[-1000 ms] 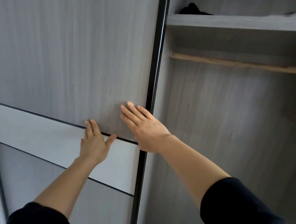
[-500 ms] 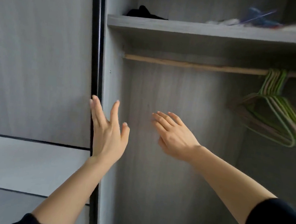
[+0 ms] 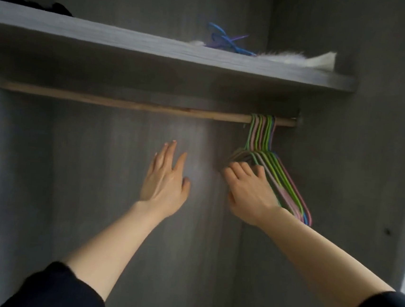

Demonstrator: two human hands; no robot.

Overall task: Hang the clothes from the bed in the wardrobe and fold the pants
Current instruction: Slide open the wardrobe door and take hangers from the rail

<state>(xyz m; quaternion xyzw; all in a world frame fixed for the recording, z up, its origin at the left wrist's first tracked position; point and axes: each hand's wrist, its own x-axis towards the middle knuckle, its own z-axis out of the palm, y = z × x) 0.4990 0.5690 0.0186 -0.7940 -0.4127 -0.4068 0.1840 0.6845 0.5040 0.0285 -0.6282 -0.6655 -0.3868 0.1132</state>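
The open grey wardrobe fills the view. A wooden rail (image 3: 132, 104) runs across it under a shelf (image 3: 171, 51). Several green, pink and blue hangers (image 3: 289, 186) hang bunched at the rail's right end. My right hand (image 3: 249, 192) reaches to the bunch; its fingers lie against the left shoulders of the hangers, and a grip cannot be made out. My left hand (image 3: 165, 177) is raised in the middle of the wardrobe, fingers straight, holding nothing. No clothes or pants are in view.
On the shelf lie blue and purple hangers (image 3: 228, 40), a white furry item (image 3: 302, 60) and a dark item (image 3: 37, 6) at the left. The wardrobe's right side wall (image 3: 378, 170) stands close to the hangers. The rail's left stretch carries nothing.
The view has swung right, so the sliding door is out of sight. My right hand moved right and reached the hangers. My left hand left the door edge and moved into the wardrobe.
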